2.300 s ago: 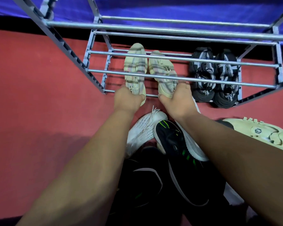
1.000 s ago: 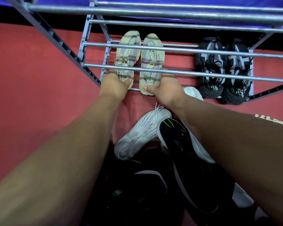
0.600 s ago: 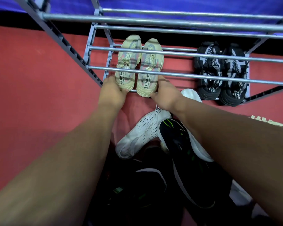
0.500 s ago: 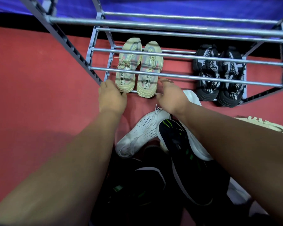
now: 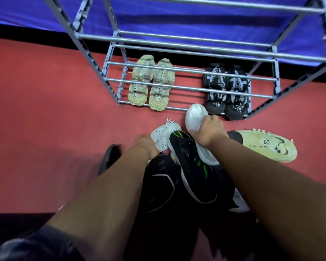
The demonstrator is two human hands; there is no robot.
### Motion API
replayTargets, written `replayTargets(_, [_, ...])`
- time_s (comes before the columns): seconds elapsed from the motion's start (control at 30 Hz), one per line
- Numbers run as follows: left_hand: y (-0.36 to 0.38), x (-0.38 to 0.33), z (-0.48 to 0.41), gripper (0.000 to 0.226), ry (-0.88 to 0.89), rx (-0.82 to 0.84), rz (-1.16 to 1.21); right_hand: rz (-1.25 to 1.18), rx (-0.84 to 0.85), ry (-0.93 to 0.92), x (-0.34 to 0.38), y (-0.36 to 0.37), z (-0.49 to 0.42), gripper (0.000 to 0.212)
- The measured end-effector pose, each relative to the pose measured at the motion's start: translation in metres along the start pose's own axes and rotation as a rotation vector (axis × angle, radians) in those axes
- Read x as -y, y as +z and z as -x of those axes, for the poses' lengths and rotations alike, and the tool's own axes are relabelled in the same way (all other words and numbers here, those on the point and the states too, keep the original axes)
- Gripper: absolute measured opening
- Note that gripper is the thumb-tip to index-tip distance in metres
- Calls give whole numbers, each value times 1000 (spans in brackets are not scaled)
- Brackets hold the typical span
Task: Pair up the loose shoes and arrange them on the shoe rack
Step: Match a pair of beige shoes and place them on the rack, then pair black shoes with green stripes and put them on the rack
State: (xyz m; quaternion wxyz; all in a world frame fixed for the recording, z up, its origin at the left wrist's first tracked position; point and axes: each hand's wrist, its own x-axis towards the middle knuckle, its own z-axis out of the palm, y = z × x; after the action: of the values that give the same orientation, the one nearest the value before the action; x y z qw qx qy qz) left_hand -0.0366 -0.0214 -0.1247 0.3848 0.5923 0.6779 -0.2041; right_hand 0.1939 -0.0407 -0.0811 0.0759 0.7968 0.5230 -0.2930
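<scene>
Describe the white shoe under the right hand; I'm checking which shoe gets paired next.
The white shoe looks smooth, with a ribbed sole edge. It lies on the red floor before the shoe rack, rounded end toward it. The right hand grips its middle, fingers curled over it. A black shoe with green marks lies against its near part.

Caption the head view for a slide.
Beige pair and black pair racked; right hand grips a white sneaker, left hand touches a white knit sneaker.
</scene>
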Motion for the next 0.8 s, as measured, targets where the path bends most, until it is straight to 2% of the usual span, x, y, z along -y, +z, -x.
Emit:
replayTargets(0.07, [6, 0, 7, 75, -24, -25, -34, -22, 49, 91, -10, 9, 18, 101])
replayTargets(0.1, [7, 1, 10, 72, -36, -46, -73, -24, 55, 120, -16, 14, 26, 103])
replayTargets(0.27, [3, 21, 27, 75, -17, -48, -249, -219, -48, 163, -37, 23, 56, 87])
replayTargets(0.4, [-1, 28, 36, 64, 2, -85, -218, -288, -195, 91, -44, 20, 75, 75])
replayTargets(0.47, [-5, 22, 43, 42, 40, -158, -94, -359, -215, 64, -44, 21, 83, 77])
replayTargets(0.53, [-8, 8, 51, 24, 118, -193, 201, -497, -210, 70, -38, 22, 89, 78])
replayTargets(0.6, [-11, -11, 61, 23, 168, -56, 634, -630, -202, 35, -25, 21, 93, 74])
replayTargets(0.63, [-14, -19, 68, 33, 180, 81, 814, -695, -169, -37, -17, 20, 95, 67])
replayTargets(0.7, [-19, -28, 74, 56, 209, 281, 1001, -800, -2, -250, 0, 21, 99, 43])
replayTargets(0.73, [-19, -26, 75, 54, 212, 286, 1049, -811, 103, -333, 8, 22, 101, 35])
replayTargets(0.8, [-22, -11, 71, 35, 147, 137, 1056, -765, 244, -341, 16, 25, 102, 32])
